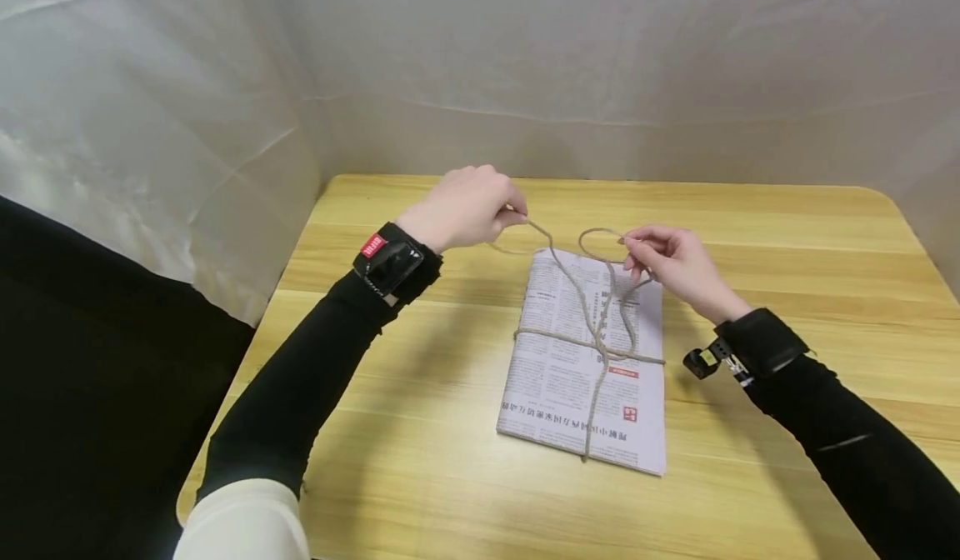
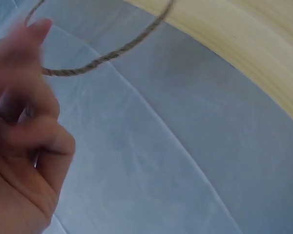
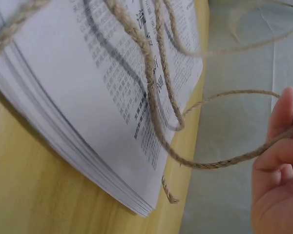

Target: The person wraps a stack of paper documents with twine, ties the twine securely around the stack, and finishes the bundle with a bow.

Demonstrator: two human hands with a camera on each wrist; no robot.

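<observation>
A stack of newspapers (image 1: 585, 377) lies in the middle of the wooden table (image 1: 450, 460), bound crosswise by jute twine (image 1: 592, 339). Two strands rise from the crossing toward the far edge of the stack. My left hand (image 1: 468, 206) pinches one strand above the stack's far left corner, the twine (image 2: 102, 58) curving off past its fingertips (image 2: 36, 29). My right hand (image 1: 667, 264) pinches a loop of the other strand at the far right corner. The right wrist view shows the twine (image 3: 151, 83) lying over the printed newspapers (image 3: 88, 97) and running to my fingers (image 3: 283, 141).
White sheeting (image 1: 525, 60) hangs behind the table and along its left side. A dark area (image 1: 90, 377) lies off the table's left edge. Bare wood (image 1: 787, 227) surrounds the stack on all sides.
</observation>
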